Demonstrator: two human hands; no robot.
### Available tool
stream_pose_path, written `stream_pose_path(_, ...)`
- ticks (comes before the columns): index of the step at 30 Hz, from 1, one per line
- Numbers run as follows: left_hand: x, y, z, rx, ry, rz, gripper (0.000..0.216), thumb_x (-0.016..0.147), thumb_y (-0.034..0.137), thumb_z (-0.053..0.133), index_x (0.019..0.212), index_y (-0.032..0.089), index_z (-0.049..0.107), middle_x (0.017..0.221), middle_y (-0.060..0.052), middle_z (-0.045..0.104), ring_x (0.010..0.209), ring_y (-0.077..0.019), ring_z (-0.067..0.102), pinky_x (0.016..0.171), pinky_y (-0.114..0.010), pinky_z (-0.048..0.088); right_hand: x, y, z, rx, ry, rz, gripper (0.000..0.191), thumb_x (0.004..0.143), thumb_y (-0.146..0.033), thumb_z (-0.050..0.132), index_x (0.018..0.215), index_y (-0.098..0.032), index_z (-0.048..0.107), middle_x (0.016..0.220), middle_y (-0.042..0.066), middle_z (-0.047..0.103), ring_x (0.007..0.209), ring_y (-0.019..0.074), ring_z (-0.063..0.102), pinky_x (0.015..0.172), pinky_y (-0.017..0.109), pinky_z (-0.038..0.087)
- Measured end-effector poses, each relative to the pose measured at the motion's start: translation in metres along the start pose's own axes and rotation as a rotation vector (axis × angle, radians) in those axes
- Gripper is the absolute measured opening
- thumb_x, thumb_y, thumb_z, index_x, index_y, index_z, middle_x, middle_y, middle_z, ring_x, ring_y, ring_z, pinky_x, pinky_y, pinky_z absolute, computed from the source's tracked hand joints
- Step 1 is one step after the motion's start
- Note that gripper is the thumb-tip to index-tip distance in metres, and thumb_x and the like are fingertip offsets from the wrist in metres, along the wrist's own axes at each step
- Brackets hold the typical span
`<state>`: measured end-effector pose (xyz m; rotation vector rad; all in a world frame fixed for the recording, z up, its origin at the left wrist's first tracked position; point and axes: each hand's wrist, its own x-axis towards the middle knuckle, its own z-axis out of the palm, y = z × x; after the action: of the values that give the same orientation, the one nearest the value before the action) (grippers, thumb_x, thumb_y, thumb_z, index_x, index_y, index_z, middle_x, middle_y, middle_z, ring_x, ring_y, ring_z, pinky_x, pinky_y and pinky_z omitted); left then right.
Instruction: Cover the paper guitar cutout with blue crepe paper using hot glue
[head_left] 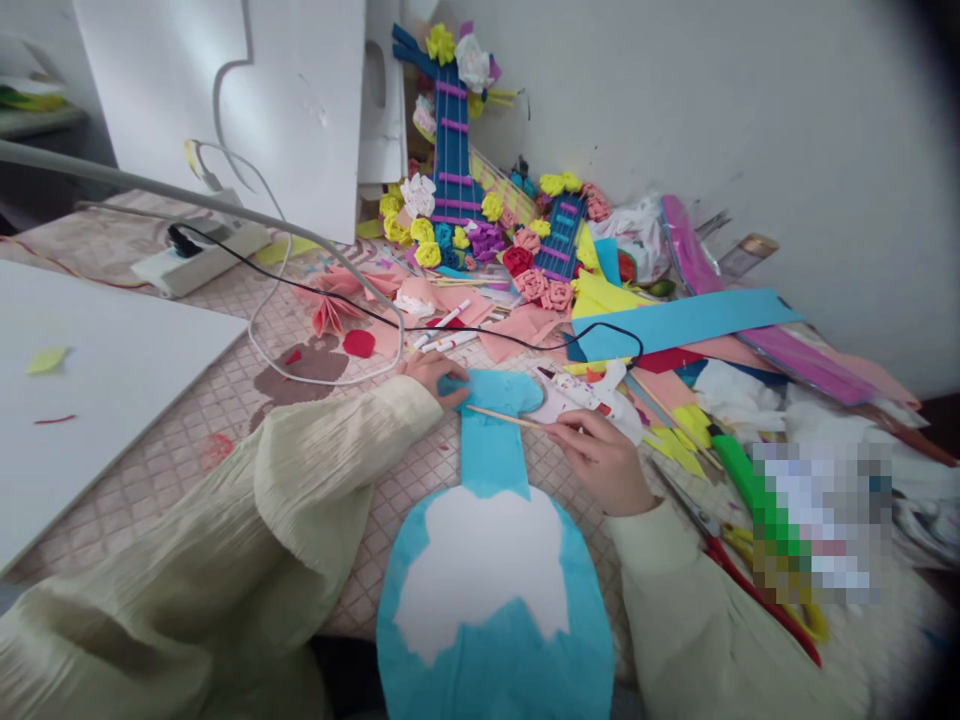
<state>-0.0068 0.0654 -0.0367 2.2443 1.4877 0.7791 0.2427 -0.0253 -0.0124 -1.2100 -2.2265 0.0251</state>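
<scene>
A guitar-shaped cutout [491,455] lies in front of me, its head and neck covered in blue paper. On its round body, blue paper surrounds a bare white patch with ragged edges. The fingers of my left hand [437,378] are curled at the left edge of the cutout's head and hold it. My right hand [604,460] pinches a thin wooden stick [504,416], which lies across the cutout where head and neck meet. Just right of the head is a glue gun [600,400], white with red spots, partly behind my right hand.
Flower-decorated paper guitars [454,150] lean at the back wall. Scissors [720,545] and a green-handled tool [735,475] lie right. A white cable [259,345] and black cord [517,338] cross the table from a power strip [199,255]. A white board [135,400] covers the left.
</scene>
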Motion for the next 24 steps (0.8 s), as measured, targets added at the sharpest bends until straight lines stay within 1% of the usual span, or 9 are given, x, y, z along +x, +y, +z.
stream_pose_path(3,0.0009,-0.0016,0.0024,-0.006,0.011,-0.004,0.023,0.062,0.033,0.066,0.081,0.021,0.068,0.083,-0.003,0.062,0.084,-0.0210,0.053,0.079,-0.036,0.039,0.0004,-0.0015,-0.0009,0.032,0.039,0.004,0.024,0.081,-0.011,0.046,0.092,-0.021,0.065,0.084,0.005,0.059,0.077,0.0144,0.055,0.068,0.028,0.047)
stream_pose_path(5,0.0015,-0.0027,0.0039,-0.017,0.011,-0.001,0.023,0.061,0.033,0.066,0.081,0.021,0.068,0.083,-0.003,0.062,0.084,-0.0210,0.053,0.081,-0.036,0.038,0.0008,-0.0019,-0.0008,0.039,0.033,0.005,0.024,0.081,-0.011,0.046,0.092,-0.021,0.064,0.085,0.005,0.059,0.077,0.0142,0.055,0.068,0.028,0.047)
stream_pose_path(10,0.0020,-0.0051,0.0054,-0.023,0.015,-0.008,0.023,0.062,0.035,0.066,0.081,0.021,0.067,0.083,-0.002,0.062,0.085,-0.0209,0.053,0.081,-0.037,0.038,0.0002,-0.0027,0.0012,-0.030,-0.089,-0.014,0.031,0.080,-0.006,0.039,0.097,-0.017,0.062,0.086,0.007,0.057,0.078,0.0149,0.055,0.069,0.028,0.047)
stream_pose_path(12,0.0019,-0.0054,0.0053,-0.021,0.008,-0.004,0.024,0.061,0.035,0.066,0.081,0.021,0.068,0.084,-0.003,0.062,0.085,-0.0208,0.053,0.082,-0.037,0.038,0.0000,-0.0038,0.0014,-0.045,-0.109,0.003,0.033,0.079,-0.004,0.037,0.098,-0.017,0.061,0.086,0.006,0.057,0.079,0.0150,0.055,0.070,0.028,0.047)
stream_pose_path(15,0.0015,-0.0044,0.0043,-0.031,0.002,-0.001,0.024,0.062,0.035,0.066,0.081,0.021,0.068,0.086,-0.003,0.063,0.086,-0.0209,0.053,0.084,-0.038,0.037,0.0005,-0.0050,0.0003,-0.030,-0.074,0.044,0.032,0.079,-0.004,0.038,0.096,-0.017,0.061,0.086,0.006,0.058,0.081,0.0153,0.055,0.072,0.028,0.046)
stream_pose_path(19,0.0009,-0.0023,0.0020,-0.030,-0.011,-0.008,0.023,0.063,0.036,0.064,0.082,0.023,0.068,0.086,-0.002,0.063,0.086,-0.0212,0.053,0.084,-0.039,0.037,0.0019,-0.0053,-0.0005,-0.009,-0.005,0.060,0.024,0.082,-0.009,0.043,0.095,-0.018,0.061,0.087,0.005,0.058,0.083,0.0156,0.056,0.075,0.029,0.046)
stream_pose_path(24,0.0013,-0.0027,0.0012,-0.021,-0.029,-0.012,0.024,0.064,0.036,0.064,0.084,0.023,0.067,0.089,-0.003,0.063,0.088,-0.0215,0.052,0.084,-0.039,0.037,0.0030,-0.0073,0.0008,0.001,-0.022,0.034,0.018,0.083,-0.014,0.047,0.090,-0.019,0.062,0.082,0.005,0.058,0.078,0.0146,0.056,0.072,0.028,0.047)
